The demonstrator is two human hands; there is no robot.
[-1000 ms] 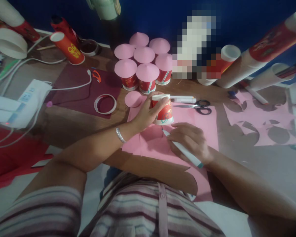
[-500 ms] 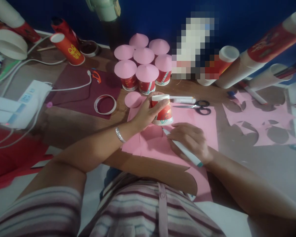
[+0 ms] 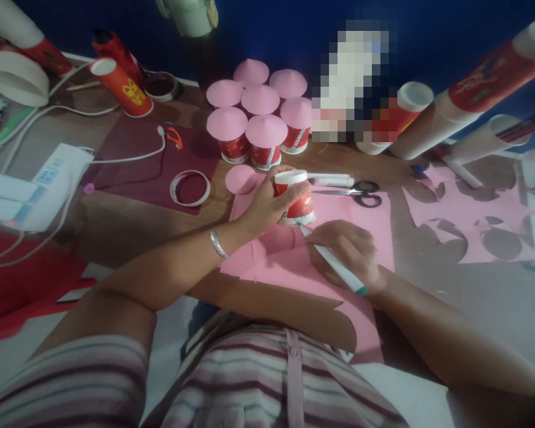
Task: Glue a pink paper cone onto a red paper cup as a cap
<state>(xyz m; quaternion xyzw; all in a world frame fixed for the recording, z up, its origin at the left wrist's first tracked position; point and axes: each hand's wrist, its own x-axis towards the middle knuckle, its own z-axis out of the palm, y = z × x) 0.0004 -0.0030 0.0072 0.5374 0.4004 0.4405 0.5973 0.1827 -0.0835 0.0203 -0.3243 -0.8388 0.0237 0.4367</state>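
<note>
My left hand (image 3: 271, 201) is wrapped round a short red-and-white cardboard tube (image 3: 301, 205), held tilted above pink paper sheets (image 3: 280, 267). Green lines show on the white band at the tube's lower edge. Between the fingers of my right hand (image 3: 345, 252) is a white marker with a green end (image 3: 339, 270), its tip at or very near that band. Just behind the tube lie white pens (image 3: 332, 179) and black-handled scissors (image 3: 366, 194). A pink paper disc (image 3: 241, 179) rests to the left of my left hand.
Several red tubes topped with pink paper cones (image 3: 266, 131) stand at the back. A white tape ring (image 3: 189, 189) lies on dark red paper (image 3: 138, 172), near a white power strip (image 3: 49, 184). Cut pink scraps (image 3: 468, 208) and long tubes (image 3: 481, 95) are on the right.
The marker tip has moved up and slightly right, onto or close to the tube's lower band. The tube has shifted slightly right and turned a little in my left hand.
</note>
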